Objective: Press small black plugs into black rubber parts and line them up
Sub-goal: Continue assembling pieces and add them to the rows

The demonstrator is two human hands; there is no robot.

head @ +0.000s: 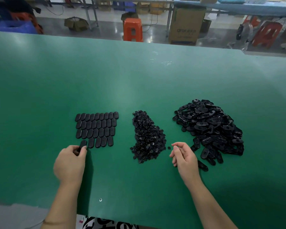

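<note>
Step in hand: lining up. Left hand (71, 160) pinches finished rubber part (82, 144) at left end of bottom row of laid-out grid (96, 128), frame centre-left

Right hand (182, 156) loosely curled, holds nothing visible, betw. plug heap (147, 136) and raw parts pile (210, 128) on green counter (139, 80)

Next, in my judgement: seat part flush w/ neighbour; right hand takes fresh part + plug

Two hands (71, 160), one green desk (139, 83), one heap of small plugs (147, 136), one heap of oval rubber parts (210, 128), four rows of lined-up parts (96, 128), three orange stools (133, 29)
</note>
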